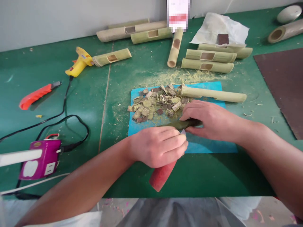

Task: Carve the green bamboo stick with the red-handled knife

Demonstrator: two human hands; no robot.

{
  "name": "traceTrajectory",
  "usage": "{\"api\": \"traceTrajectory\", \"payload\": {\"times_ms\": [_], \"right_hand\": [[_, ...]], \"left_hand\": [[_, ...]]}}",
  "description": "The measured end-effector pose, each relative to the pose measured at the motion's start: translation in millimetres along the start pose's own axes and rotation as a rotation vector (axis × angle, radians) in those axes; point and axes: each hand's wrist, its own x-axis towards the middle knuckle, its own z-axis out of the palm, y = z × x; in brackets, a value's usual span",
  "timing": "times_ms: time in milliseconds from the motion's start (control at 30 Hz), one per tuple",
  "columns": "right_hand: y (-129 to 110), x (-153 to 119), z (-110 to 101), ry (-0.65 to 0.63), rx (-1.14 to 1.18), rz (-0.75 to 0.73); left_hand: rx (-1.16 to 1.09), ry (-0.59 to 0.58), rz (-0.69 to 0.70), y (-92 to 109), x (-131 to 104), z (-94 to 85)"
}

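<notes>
My left hand (163, 146) is closed around a knife with a thick red handle (162, 175); a bit of its blade (183, 132) shows past the fingers. With my right hand (208, 119) I grip a dark green bamboo tube (174, 124), partly covered by both hands. The blade is close to the tube, but I cannot tell if it touches. Beneath lies a blue mat (205, 146). Bamboo chips (148, 104) are heaped on the mat, and a pale bamboo tube (213, 94) lies across its far right edge.
Several notched bamboo tubes (208, 56) lie at the back. To the left are a yellow glue gun (79, 64), an orange utility knife (35, 96) and a purple power strip (40, 157) with cords. White paper (210, 28) and a brown sheet (284, 85) are on the right.
</notes>
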Motion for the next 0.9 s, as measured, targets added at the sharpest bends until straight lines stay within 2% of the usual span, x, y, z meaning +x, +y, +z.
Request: {"api": "traceTrajectory", "payload": {"times_ms": [233, 400, 567, 700, 900], "right_hand": [[1.3, 0.3, 1.7, 0.013, 0.011, 0.012], [2.9, 1.2, 0.7, 0.000, 0.029, 0.011], [3.4, 1.6, 0.8, 0.007, 0.008, 0.003], [4.7, 2.6, 2.2, 0.022, -0.028, -0.009], [8.5, 4.4, 7.0, 0.049, -0.074, 0.039]], "left_hand": [[-0.038, 0.008, -0.042, -1.2, -1.4, 0.6], [-0.079, 0.117, -0.176, -4.9, -2.0, 7.2], [-0.118, 0.152, -0.199, -7.3, -1.7, 8.4], [-0.174, 0.147, -0.300, -9.1, -0.9, 7.9], [-0.302, 0.286, -0.523, -14.5, 2.6, 11.6]]}}
